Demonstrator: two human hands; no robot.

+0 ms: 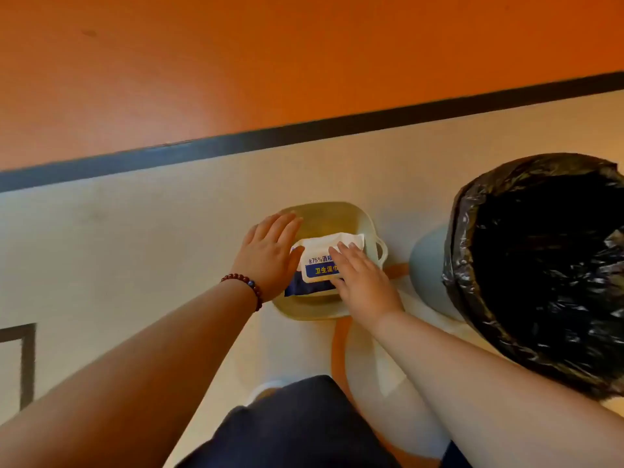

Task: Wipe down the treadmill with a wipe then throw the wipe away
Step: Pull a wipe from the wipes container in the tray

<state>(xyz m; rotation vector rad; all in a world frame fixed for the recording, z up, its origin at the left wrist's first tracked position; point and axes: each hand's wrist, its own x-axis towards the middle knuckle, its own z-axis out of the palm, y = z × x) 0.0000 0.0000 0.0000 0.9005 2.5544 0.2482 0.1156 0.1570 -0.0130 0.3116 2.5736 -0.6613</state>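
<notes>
Nearest, bottom centre: dark trouser leg [297, 427], cut off by the lower edge. Mid-frame: wipe pack [320, 265], lying inside a beige basin [304, 310], right side hidden under a hand (print partly covered too). Left hand [270, 251], beaded bracelet [244, 287] at the wrist, fingers straight and relaxed against the pack's left side. Right hand [361, 282], fingers flat on the white lid, clasping nothing visible. Right of frame: bin [429, 275] lined with a black bag, clipped by the edge, interior too dark to read.
</notes>
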